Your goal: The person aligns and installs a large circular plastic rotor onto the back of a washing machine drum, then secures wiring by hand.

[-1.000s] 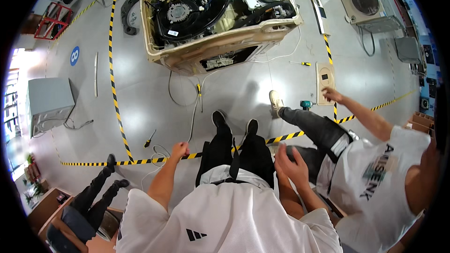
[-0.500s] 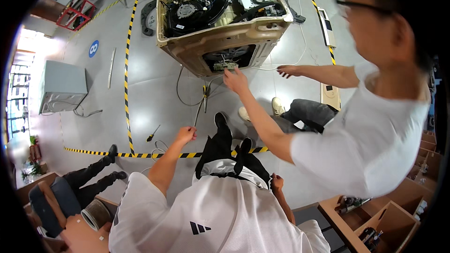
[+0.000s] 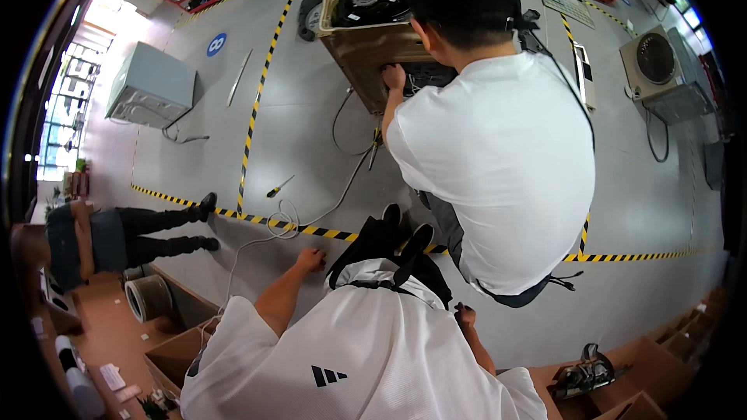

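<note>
My left hand (image 3: pixel 311 259) hangs over the floor by my left leg, fingers curled, and nothing shows in it. Beside my right hip, my right hand (image 3: pixel 465 315) is closed; a small dark bit shows at its fingers, too unclear to name. Ahead stands an opened, box-shaped appliance (image 3: pixel 362 54) with a round black part and wiring exposed. A co-worker in a white shirt (image 3: pixel 498 163) and black cap bends in front of it. That person's left hand (image 3: pixel 394 76) is at the opening in its brown side; their right hand is hidden.
A grey cable (image 3: pixel 342 194) runs from the appliance across the floor. A screwdriver (image 3: pixel 280 187) lies near black-and-yellow floor tape (image 3: pixel 327 232). Another box-shaped appliance (image 3: pixel 152 85) stands left; a beige one (image 3: pixel 657 70) stands right. Another person (image 3: pixel 85 241) is at the left, near cardboard boxes (image 3: pixel 183 354).
The co-worker has moved in front of the appliance and bent down, now with their back toward me. My left hand has lowered toward my leg. My view has shifted right.
</note>
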The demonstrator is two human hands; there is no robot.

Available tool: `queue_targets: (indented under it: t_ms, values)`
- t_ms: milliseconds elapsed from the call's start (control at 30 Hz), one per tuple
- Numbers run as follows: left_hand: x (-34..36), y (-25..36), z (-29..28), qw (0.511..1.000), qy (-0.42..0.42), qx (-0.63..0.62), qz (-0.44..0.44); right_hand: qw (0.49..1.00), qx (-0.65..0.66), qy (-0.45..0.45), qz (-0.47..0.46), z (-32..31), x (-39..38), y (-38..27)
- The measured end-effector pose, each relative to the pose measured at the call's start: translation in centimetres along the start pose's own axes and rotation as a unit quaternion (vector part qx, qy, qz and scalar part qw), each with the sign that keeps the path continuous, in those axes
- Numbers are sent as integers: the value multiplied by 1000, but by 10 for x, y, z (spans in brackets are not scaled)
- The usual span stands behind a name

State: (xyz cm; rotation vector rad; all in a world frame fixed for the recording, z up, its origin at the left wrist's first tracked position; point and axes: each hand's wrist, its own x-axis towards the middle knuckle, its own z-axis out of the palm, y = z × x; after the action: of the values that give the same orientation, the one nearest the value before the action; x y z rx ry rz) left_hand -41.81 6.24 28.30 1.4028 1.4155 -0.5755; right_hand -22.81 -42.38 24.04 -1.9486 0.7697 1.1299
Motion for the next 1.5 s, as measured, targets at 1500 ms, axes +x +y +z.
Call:
queue_targets:
  t_ms: [1500]
  values:
    - [34,-52,22,981,-74,-160,78,995,29,56,-79,20,-98,5]
